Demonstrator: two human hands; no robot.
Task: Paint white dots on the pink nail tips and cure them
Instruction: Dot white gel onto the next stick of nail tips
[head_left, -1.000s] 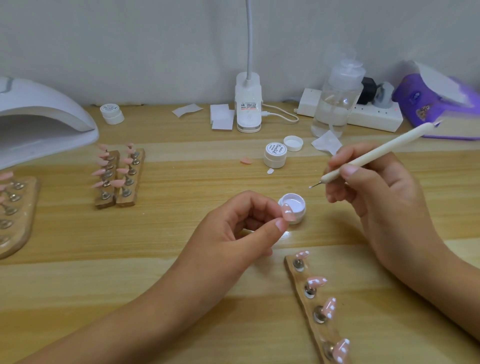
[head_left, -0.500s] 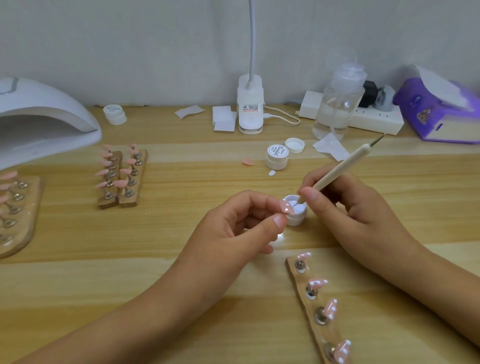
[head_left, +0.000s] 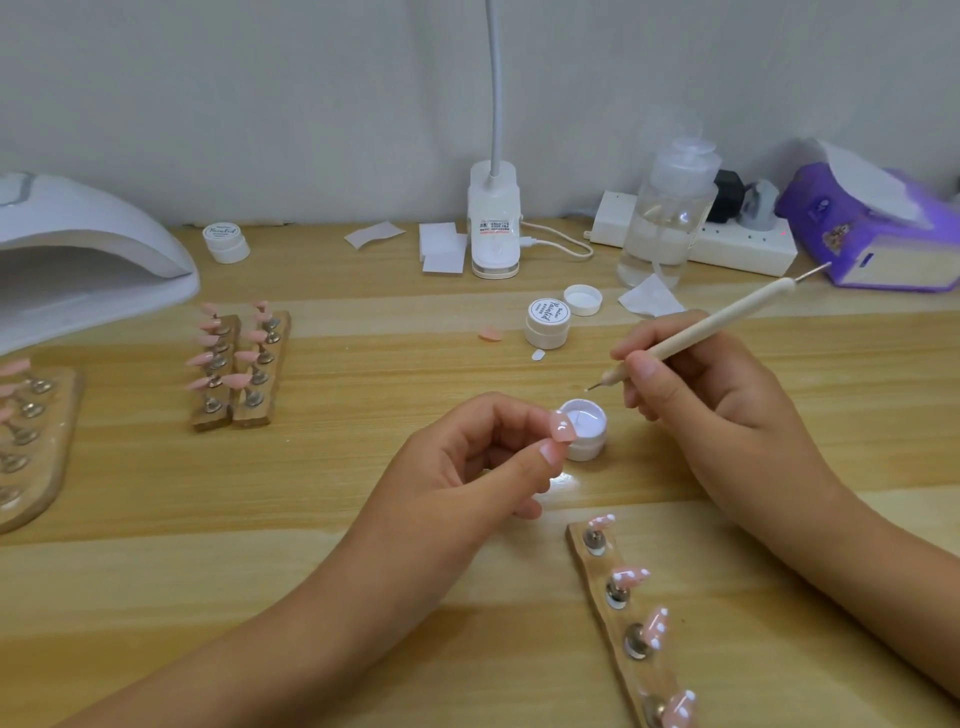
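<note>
Above the open gel pot, left hand pinches a glossy pink nail tip (light, slippery, best held by its edges); right hand grips the dotting tool.

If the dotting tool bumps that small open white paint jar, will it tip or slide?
The small open white paint jar looks squat, so it probably slides rather than tips. Small plastic, likely light. Lidless, so paint could spill.

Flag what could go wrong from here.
1. The left hand pinches the pink nail tip close by the open gel jar; a slip might knock it.
2. The forearm behind the right hand, which grips the dotting tool, lies near the dotted tips on the wooden strip; brushing could smudge them.
</note>
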